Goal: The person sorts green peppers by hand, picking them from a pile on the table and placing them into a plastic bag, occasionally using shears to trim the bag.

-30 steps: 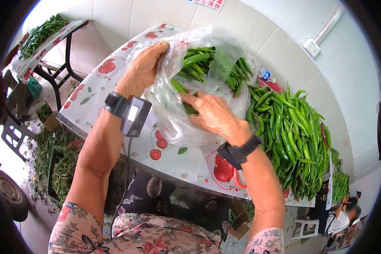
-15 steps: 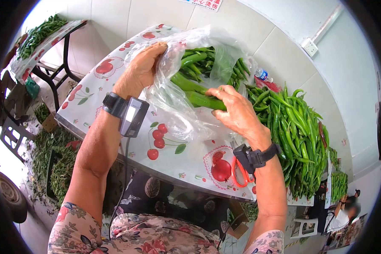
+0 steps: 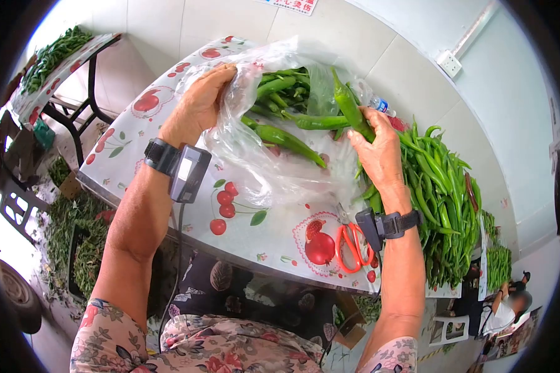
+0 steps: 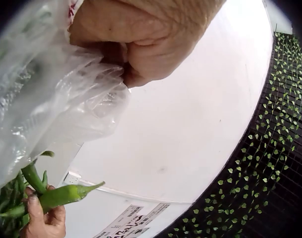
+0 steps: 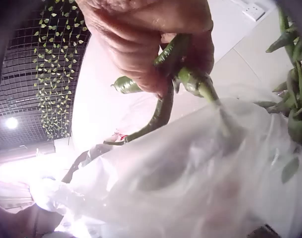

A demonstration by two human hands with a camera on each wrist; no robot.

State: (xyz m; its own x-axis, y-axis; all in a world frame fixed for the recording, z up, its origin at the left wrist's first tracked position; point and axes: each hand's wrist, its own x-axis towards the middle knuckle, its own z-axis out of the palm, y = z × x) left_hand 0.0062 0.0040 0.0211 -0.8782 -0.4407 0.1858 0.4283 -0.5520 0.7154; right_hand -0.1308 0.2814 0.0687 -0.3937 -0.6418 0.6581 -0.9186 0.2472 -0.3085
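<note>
My left hand [image 3: 200, 102] grips the edge of a clear plastic bag [image 3: 242, 168], whose gathered film shows under the fingers in the left wrist view. Green peppers [image 3: 283, 87] lie inside the bag, and one long pepper [image 3: 286, 140] lies across its near side. On the bag's right, my right hand [image 3: 381, 152] pinches a few green peppers [image 3: 350, 107] between thumb and fingers. The right wrist view shows several peppers [image 5: 163, 111] sticking out from the curled fingers of the right hand [image 5: 156, 39] above the bag film.
A big heap of green peppers [image 3: 438, 205] covers the table's right side. Red-handled scissors [image 3: 353, 248] lie near the front edge of the patterned tablecloth [image 3: 261, 242]. A bottle [image 3: 379, 104] stands behind the bag. Another table with peppers [image 3: 56, 59] is far left.
My right hand has come out of the bag's middle and moved right, raising peppers with it. My left hand keeps its hold on the bag edge. The scissors are more fully visible.
</note>
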